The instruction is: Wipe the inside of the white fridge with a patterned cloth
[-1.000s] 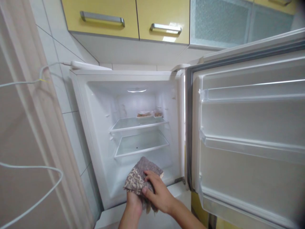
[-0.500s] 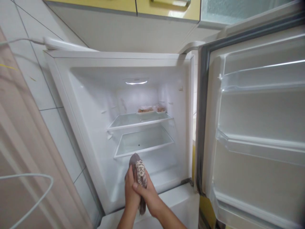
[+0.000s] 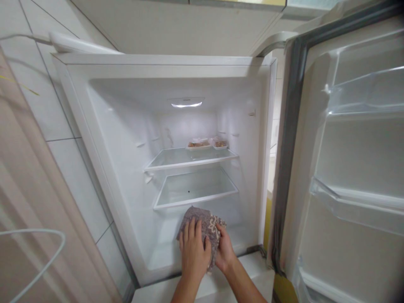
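Observation:
A folded grey-brown cloth with a pale flower pattern is held up in front of the open fridge's lower space. My right hand grips its right side, thumb on top and the other fingers hidden behind or under it. Flat across the cloth's left part lies my left hand, its fingers stretched out and slightly apart. Above the cloth is the lower glass shelf, with a small dark spot on it.
Two packed food trays sit at the back of the upper glass shelf. The fridge door, with clear bins, stands open on the right. A tiled wall and a pinkish curtain-like surface are on the left.
The cloth, pressed narrow between both hands before, now faces me broad side up. My left hand has moved onto its top, and my right hand to its right edge. The view has shifted slightly.

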Tool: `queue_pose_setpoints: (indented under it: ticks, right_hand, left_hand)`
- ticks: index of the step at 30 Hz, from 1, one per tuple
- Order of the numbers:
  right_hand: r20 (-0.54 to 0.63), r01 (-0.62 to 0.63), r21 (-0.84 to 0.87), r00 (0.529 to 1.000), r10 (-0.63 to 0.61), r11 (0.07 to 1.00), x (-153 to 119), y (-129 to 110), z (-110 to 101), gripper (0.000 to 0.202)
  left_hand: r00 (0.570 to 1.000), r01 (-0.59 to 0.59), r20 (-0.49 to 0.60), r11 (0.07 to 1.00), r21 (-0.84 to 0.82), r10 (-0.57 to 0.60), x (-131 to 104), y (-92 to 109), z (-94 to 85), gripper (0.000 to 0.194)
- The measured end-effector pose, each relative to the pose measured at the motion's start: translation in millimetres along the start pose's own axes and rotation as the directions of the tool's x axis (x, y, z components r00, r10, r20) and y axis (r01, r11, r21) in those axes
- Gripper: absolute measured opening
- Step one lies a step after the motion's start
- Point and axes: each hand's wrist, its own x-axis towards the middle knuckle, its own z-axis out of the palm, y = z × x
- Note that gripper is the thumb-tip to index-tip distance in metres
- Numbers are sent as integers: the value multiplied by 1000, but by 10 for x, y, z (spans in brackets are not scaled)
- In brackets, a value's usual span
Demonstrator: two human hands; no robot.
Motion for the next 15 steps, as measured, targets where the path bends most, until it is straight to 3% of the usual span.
queue_pose_setpoints:
  ticks: [3, 5, 8, 11, 15]
  right_hand:
    - [-247, 66, -453, 949, -196, 889, 108, 28, -283, 48]
    - [-311, 62, -571, 907, -285, 818, 162, 5, -453, 32]
    - [-332, 61, -646, 875, -353, 761, 207, -81, -628, 19]
    - [-317, 86, -666, 867, -385, 741, 228, -155, -694, 19]
    - [-303, 103, -618, 884, -356, 780, 219, -101, -676, 26]
  left_hand:
    - [969, -12, 248, 999, 48, 0, -9, 115, 42, 61]
    - [933, -22, 360, 997, 67, -3, -34, 160, 117, 60]
    - [931, -43, 366, 996, 76, 12, -40, 218, 243, 58]
    - [945, -29, 326, 999, 46, 12, 53, 302, 324, 57]
    - [936, 190, 309, 981, -44, -168, 238, 405, 403, 57]
